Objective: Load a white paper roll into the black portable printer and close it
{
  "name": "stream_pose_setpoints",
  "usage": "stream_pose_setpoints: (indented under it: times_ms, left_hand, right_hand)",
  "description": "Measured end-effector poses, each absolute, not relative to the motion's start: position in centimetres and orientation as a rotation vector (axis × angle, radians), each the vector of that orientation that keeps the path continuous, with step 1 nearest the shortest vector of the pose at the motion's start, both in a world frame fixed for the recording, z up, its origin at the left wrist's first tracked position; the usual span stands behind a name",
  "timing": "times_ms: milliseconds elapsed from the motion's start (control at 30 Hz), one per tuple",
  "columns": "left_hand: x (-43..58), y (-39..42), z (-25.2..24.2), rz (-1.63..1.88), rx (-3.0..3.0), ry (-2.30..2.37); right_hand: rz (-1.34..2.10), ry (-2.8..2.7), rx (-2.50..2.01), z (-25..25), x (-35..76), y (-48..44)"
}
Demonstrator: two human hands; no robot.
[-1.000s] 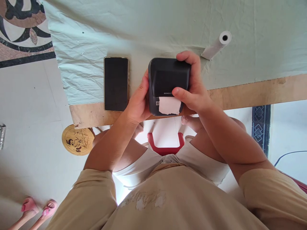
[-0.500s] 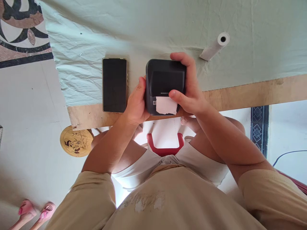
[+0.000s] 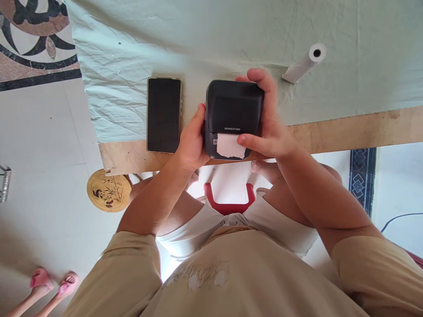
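A black label printer (image 3: pixel 235 103) marked NIIMBOT is held between my two hands over the table's front edge. A strip of white paper (image 3: pixel 228 145) with a torn lower edge sticks out of its front. My left hand (image 3: pixel 193 138) is closed against the printer's left side, thumb along the edge. Around the right side wraps my right hand (image 3: pixel 269 119), its thumb lying over the paper just below the lid and its fingers at the back corner. Left of the printer lies a phone (image 3: pixel 164 115) with a dark screen.
A roll of white paper (image 3: pixel 306 64) stands on the pale green cloth (image 3: pixel 205 35) at the back right. The table's wooden edge (image 3: pixel 357 127) is bare of cloth. A round wooden stool (image 3: pixel 109 191) stands at the left; another person's feet in pink slippers (image 3: pixel 68 284) are at lower left.
The printer's lid now looks more level, and its brand name shows more fully. My right thumb has moved slightly lower onto the paper. The whole view has shifted a little.
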State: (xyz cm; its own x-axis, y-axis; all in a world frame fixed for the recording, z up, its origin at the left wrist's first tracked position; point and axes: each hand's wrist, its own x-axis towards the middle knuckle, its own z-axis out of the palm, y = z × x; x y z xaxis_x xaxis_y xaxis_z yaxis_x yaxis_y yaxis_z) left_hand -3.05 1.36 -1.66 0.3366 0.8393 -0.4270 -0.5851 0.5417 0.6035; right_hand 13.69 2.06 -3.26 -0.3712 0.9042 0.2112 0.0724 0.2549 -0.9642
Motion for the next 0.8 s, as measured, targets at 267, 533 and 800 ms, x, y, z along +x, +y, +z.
stream_pose_setpoints:
  times_ms: [267,533,800]
  left_hand:
    - [-3.2,1.5,-1.5,0.977,0.416,0.645]
    - [-3.4,1.5,-1.7,0.978,0.468,0.611]
    - [-3.6,1.2,-1.8,0.934,0.560,0.682]
  right_hand:
    - [1.056,-1.948,-1.101,-0.6,15.2,2.8]
    - [0.464,-1.700,-1.179,0.5,14.4,3.7]
    - [0.295,-1.430,-1.206,1.2,12.9,3.9]
